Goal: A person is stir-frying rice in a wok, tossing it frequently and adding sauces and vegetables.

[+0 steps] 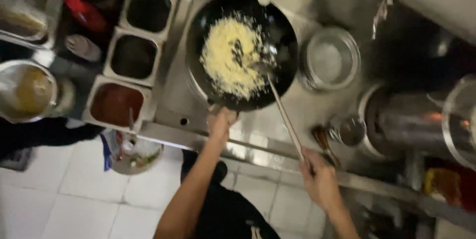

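Note:
A black wok sits on the steel stove top and holds a heap of yellow fried rice. My left hand grips the wok's near handle at its front rim. My right hand is closed on the long wooden handle of a ladle, whose metal bowl lies in the rice near the wok's right side. Both forearms reach up from the bottom of the view.
Square steel condiment tubs, one with red sauce, line the left of the wok. A round steel bowl stands to its right, with big pots further right. Another steel bowl is at far left. White floor tiles lie below.

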